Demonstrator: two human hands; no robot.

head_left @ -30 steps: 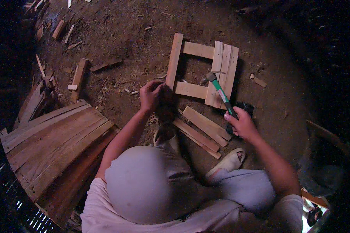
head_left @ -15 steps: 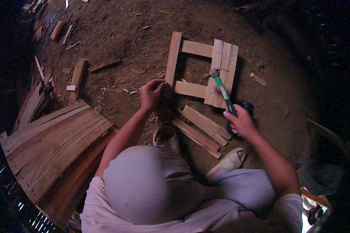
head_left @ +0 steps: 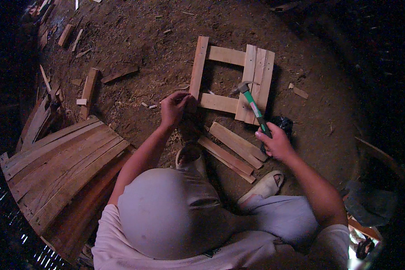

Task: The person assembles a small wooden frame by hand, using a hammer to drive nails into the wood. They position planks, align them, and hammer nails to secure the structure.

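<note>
A wooden frame [head_left: 220, 104] lies on the dirt ground ahead of me, with two crosspieces, one slat on its left and several slats side by side on its right. My left hand [head_left: 173, 108] is at the near end of the left slat [head_left: 199, 67], fingers pinched; whatever they hold is too small to make out. My right hand [head_left: 278, 141] grips the handle of a claw hammer [head_left: 255, 107] with a green and black handle. Its head is raised over the frame's right-hand slats.
Loose wooden slats [head_left: 236, 146] lie between the frame and my feet. A stack of planks [head_left: 67, 166] stands at the left, with a wood block [head_left: 91, 90] beyond it. A dark bundle [head_left: 283, 128] sits by my right hand. Wood scraps [head_left: 300, 92] lie farther right.
The hammer and my right hand have shifted slightly left. My left hand stays at the near end of the left slat, still pinched.
</note>
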